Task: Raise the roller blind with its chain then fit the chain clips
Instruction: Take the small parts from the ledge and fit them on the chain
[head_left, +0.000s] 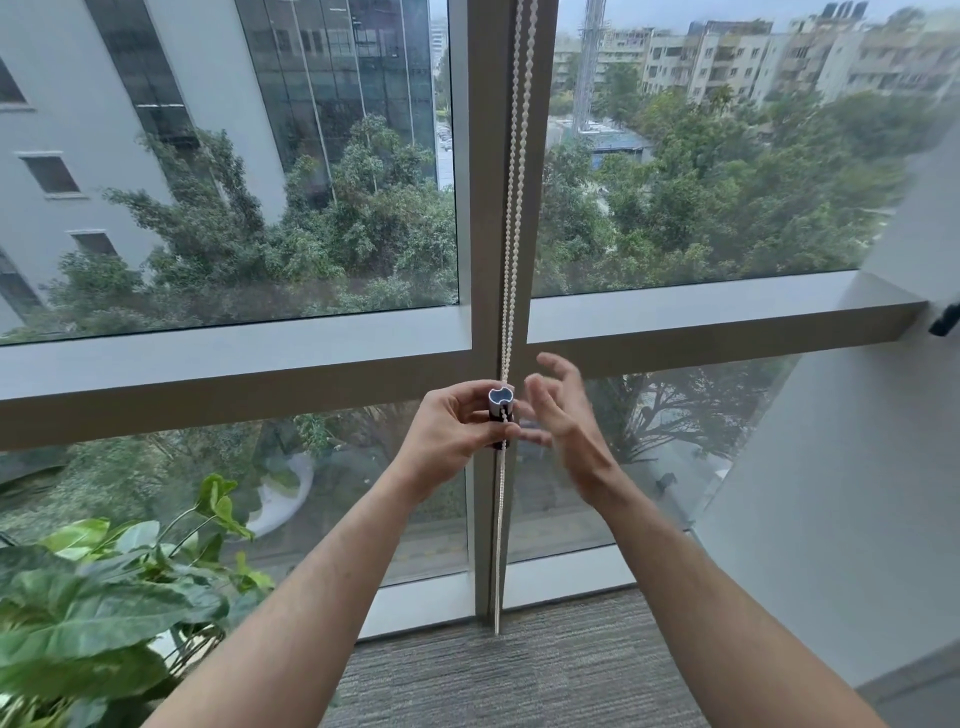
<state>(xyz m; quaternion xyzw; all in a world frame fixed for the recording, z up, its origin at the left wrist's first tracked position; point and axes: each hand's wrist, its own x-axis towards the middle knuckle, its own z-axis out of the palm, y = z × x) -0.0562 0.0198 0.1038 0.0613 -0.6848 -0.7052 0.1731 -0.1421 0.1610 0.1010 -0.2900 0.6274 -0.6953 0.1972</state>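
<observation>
Seemingly the blind is raised; mid-frame, the left hand (451, 435) pinches a clip (501, 415) onto the chain (511, 208), right hand (563, 415) spread beside.

bead chain (511, 218): white, two strands hanging straight down the window mullion to the carpet | chain clip (501, 415): small dark cylinder, pale top end, upright, chain running through its side, at mid-height

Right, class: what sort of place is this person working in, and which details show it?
Probably an upper-floor office. Full-height glazing with a grey frame looks down onto treetops and buildings, the floor is grey carpet, and a plant stands by the glass. The left hand holds a clip on the blind's chain.
</observation>
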